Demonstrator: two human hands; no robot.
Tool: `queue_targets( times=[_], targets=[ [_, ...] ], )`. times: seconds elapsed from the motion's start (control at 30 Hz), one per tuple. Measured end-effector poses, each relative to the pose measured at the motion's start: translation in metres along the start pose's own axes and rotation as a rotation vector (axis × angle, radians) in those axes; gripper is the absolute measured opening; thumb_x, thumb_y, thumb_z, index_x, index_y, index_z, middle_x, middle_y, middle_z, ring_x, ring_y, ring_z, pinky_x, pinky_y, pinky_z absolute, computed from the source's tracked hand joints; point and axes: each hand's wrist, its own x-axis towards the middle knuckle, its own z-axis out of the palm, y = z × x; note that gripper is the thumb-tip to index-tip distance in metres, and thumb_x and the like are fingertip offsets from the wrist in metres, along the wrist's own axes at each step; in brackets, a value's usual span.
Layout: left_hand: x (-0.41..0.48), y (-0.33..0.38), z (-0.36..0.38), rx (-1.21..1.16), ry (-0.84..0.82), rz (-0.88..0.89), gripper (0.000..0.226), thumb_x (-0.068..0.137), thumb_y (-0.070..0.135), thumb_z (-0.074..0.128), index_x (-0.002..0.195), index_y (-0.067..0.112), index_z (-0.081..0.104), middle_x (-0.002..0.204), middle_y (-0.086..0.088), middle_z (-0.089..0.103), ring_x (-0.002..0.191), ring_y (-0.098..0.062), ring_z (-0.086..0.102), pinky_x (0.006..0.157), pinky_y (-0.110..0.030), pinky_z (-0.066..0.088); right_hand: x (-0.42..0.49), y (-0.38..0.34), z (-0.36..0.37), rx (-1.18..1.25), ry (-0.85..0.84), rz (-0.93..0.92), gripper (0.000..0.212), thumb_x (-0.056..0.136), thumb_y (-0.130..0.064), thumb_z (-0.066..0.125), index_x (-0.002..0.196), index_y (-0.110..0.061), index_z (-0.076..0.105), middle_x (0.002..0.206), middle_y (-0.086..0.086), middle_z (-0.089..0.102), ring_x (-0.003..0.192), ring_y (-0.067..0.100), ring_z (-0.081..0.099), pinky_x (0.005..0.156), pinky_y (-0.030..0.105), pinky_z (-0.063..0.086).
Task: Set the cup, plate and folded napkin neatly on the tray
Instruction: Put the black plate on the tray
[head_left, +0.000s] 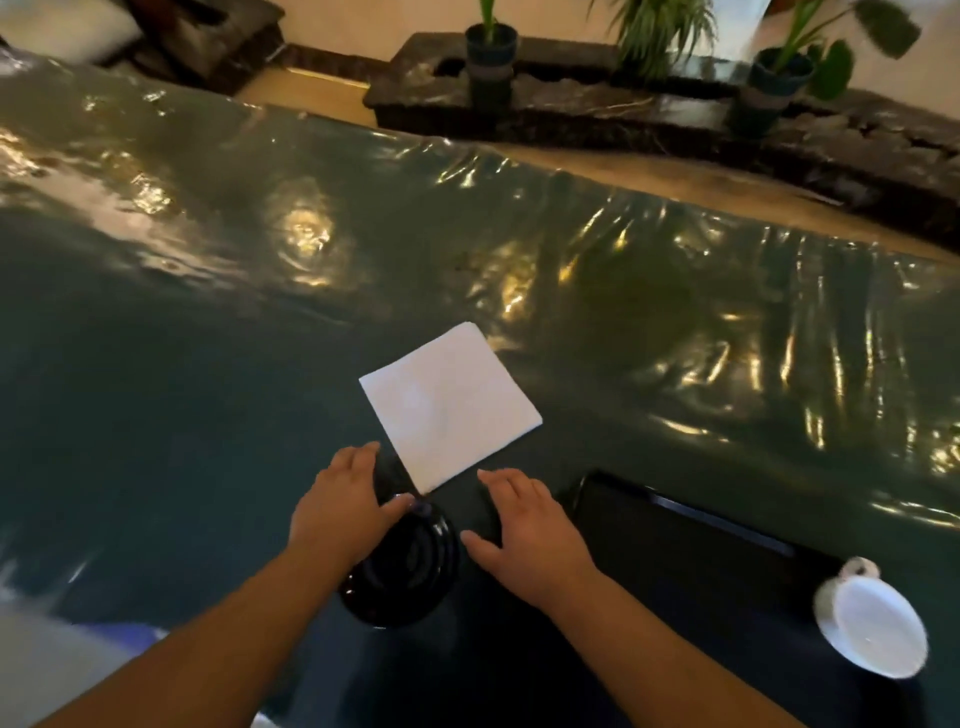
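A white square napkin (451, 405) lies flat on the dark green table cover, turned like a diamond. Its near corner points between my hands. A black ridged plate (405, 577) sits just below it, partly under my left hand (340, 506), whose fingers are spread over the plate's far rim. My right hand (524, 525) rests flat on the cover, fingers apart, just right of the napkin's near corner. A black tray (685, 551) lies to the right. A white cup (870, 621) stands at the tray's near right end.
The glossy green cover (311, 234) is wrinkled and stretches far back and left. Beyond its far edge stand potted plants (491, 47) on a dark stone slab (597, 104).
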Motion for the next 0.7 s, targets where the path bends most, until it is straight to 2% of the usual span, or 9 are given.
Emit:
queue_targets(
  times=[0.13, 0.23, 0.33, 0.43, 0.57, 0.63, 0.7],
  targets=[
    [-0.004, -0.027, 0.002, -0.079, -0.136, -0.110, 0.070, 0.081, 0.072, 0.063, 0.136, 0.032, 0.046, 0.125, -0.002, 0.061, 0.102, -0.026, 0.064, 0.078, -0.038, 0.053, 0.009, -0.030, 0.024, 0.289, -0.090, 0.191, 0.079, 0.088, -0.060, 0.064, 0.153, -0.028, 0.032, 0.149, -0.001, 0.042, 0.130, 0.023, 0.049, 0.103, 0.036, 0.045],
    [-0.012, -0.037, 0.010, -0.182, -0.244, -0.117, 0.051, 0.083, 0.067, 0.065, 0.119, 0.034, 0.052, 0.098, 0.008, 0.064, 0.083, -0.014, 0.063, 0.066, -0.032, 0.051, 0.014, -0.042, 0.036, 0.495, -0.115, 0.369, 0.081, 0.085, -0.054, 0.072, 0.152, -0.028, 0.035, 0.137, 0.000, 0.051, 0.119, 0.020, 0.057, 0.097, 0.034, 0.050],
    [-0.021, -0.040, 0.017, -0.317, -0.203, -0.134, 0.042, 0.081, 0.061, 0.069, 0.113, 0.039, 0.054, 0.093, 0.014, 0.066, 0.081, -0.008, 0.064, 0.071, -0.033, 0.056, 0.015, -0.049, 0.038, 0.682, -0.157, 0.457, 0.077, 0.081, -0.049, 0.076, 0.147, -0.029, 0.042, 0.117, -0.005, 0.059, 0.107, 0.017, 0.063, 0.092, 0.038, 0.057],
    [-0.027, -0.029, 0.014, -0.424, -0.157, -0.122, 0.034, 0.082, 0.053, 0.070, 0.111, 0.041, 0.056, 0.094, 0.014, 0.069, 0.082, -0.006, 0.066, 0.073, -0.035, 0.058, 0.010, -0.045, 0.033, 0.710, -0.109, 0.433, 0.073, 0.074, -0.051, 0.075, 0.140, -0.032, 0.050, 0.126, -0.002, 0.061, 0.109, 0.014, 0.063, 0.095, 0.038, 0.056],
    [-0.033, 0.008, 0.006, -0.563, -0.120, -0.064, 0.034, 0.084, 0.042, 0.073, 0.113, 0.041, 0.055, 0.097, 0.013, 0.069, 0.083, -0.004, 0.067, 0.069, -0.028, 0.055, -0.007, -0.023, 0.010, 0.756, 0.053, 0.442, 0.056, 0.087, -0.034, 0.076, 0.138, -0.027, 0.054, 0.122, -0.008, 0.062, 0.110, 0.007, 0.061, 0.091, 0.023, 0.051],
    [-0.036, 0.033, 0.007, -0.621, -0.119, -0.045, 0.040, 0.085, 0.037, 0.074, 0.117, 0.042, 0.051, 0.097, 0.012, 0.068, 0.082, -0.005, 0.068, 0.066, -0.027, 0.054, -0.019, -0.006, -0.002, 0.778, 0.129, 0.482, 0.055, 0.090, -0.031, 0.075, 0.140, -0.024, 0.054, 0.126, -0.008, 0.061, 0.116, 0.008, 0.059, 0.095, 0.025, 0.050],
    [-0.039, 0.059, 0.012, -0.680, -0.141, -0.037, 0.040, 0.085, 0.028, 0.073, 0.119, 0.038, 0.054, 0.100, 0.011, 0.069, 0.085, -0.006, 0.068, 0.071, -0.031, 0.058, -0.034, 0.014, -0.012, 0.783, 0.200, 0.530, 0.056, 0.090, -0.031, 0.074, 0.142, -0.023, 0.053, 0.132, -0.007, 0.057, 0.121, 0.009, 0.055, 0.097, 0.025, 0.046]
  ],
)
